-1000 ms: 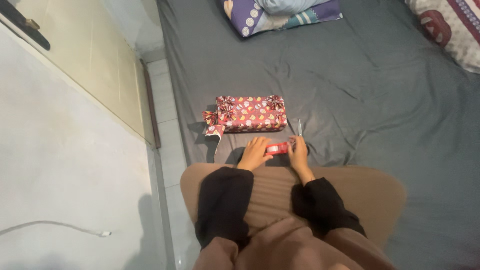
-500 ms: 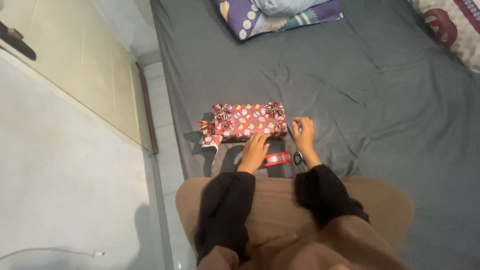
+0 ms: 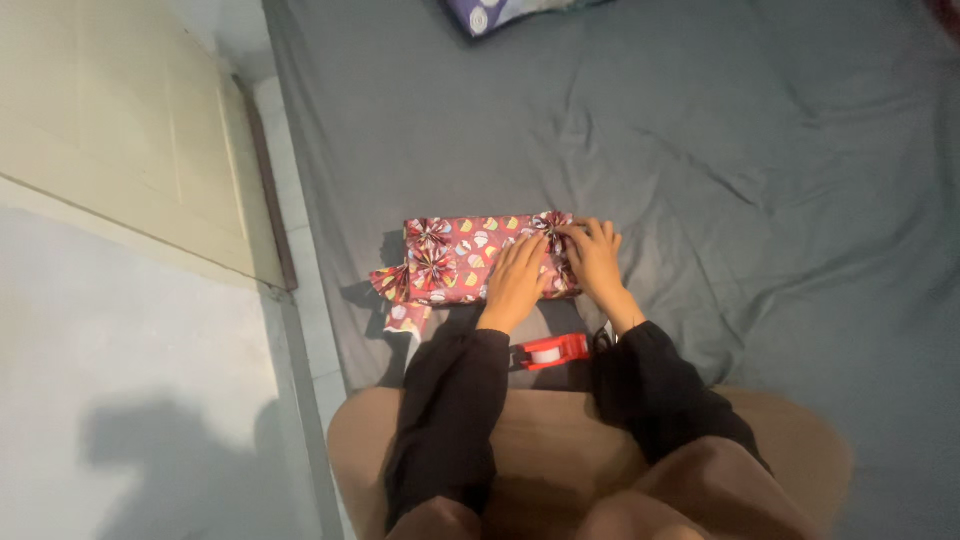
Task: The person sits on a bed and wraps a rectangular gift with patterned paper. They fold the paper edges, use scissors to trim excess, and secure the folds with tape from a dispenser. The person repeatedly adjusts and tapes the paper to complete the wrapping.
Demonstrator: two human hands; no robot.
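Both hands have moved up off the tape dispenser and the scissors since the earlier frames and are now lying on the gift box; the dispenser is sitting alone between the wrists, and the camera has tipped downward, so the pillow is now showing only as a corner at the top edge. In the head view, the left hand is resting palm down on the top of the box, its fingers lying flat and close together, pointing away from the person. The right hand is sitting at the box's right end, its fingers slightly spread and curled over a paper rosette there; whether they are pinching the paper cannot be told. The box, wrapped in red patterned paper, is lying flat on the grey sheet close to the mattress's left edge, just ahead of the person's knees. Two more rosettes are sitting on its left part, and a loose flap of wrapping is sticking out past the left end. Black sleeves are covering both forearms. A dark handle, probably the scissors, is peeking out beside the right wrist, just right of the red dispenser. A pale door and tiled floor are lying to the left of the mattress.
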